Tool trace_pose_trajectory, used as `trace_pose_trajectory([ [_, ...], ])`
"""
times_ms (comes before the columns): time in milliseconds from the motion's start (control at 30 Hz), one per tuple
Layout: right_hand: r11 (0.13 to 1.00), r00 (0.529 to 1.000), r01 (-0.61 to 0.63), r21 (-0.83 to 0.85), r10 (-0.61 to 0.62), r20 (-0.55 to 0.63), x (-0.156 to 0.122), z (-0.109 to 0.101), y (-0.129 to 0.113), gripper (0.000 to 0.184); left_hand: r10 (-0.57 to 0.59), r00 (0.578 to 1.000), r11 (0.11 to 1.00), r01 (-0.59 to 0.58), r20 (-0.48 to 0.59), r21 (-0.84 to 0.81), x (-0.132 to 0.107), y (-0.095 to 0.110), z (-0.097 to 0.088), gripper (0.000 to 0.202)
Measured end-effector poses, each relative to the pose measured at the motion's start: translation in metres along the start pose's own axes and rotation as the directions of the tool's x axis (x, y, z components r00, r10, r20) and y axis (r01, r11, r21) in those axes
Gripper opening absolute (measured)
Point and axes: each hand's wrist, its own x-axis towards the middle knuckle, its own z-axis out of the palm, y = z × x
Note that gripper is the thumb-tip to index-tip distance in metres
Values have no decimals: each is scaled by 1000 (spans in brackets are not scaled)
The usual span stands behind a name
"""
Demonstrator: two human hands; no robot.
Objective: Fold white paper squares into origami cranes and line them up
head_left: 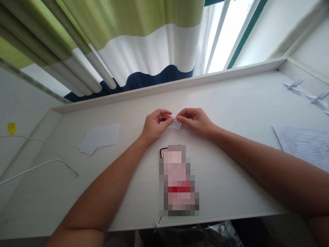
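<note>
Head view: left hand (155, 127), right hand (195, 121) pinching folded paper (176, 124).

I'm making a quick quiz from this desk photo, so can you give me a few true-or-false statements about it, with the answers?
1. The left hand and the right hand both pinch a small piece of white paper. True.
2. The left hand lies flat on the desk, away from the paper. False: it is raised and pinching the paper.
3. A loose stack of white paper squares lies to the right of the hands. False: it lies to their left.
4. Folded paper cranes sit at the far right of the desk. True.
5. A phone lies on the desk, closer to the person than the hands are. True.
</note>
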Motion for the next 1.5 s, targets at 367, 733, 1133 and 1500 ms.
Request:
trace_pose_trajectory([
  [367, 997, 997, -55, 54, 57, -52, 0, 1, 3, 26, -100, 990, 994, 104, 102, -36, 0, 0, 1, 43],
  [733, 995, 996, -8, 96, 16, -90, 1, -1, 4, 22, -68, 998, 994, 66, -16, -85, 4, -8, 0, 35],
  [1133, 1000, 996, 1, 7, 0, -84, -1, 3, 5, 16, -35, 999, 999, 35, 1, -25, 1, -6, 2, 26],
  [1500, 997, 1000, -4, -74, 4, -1, 2, -1, 5, 20, -92, 995, 993, 95, 44, -69, 1, -6, 1, 31],
])
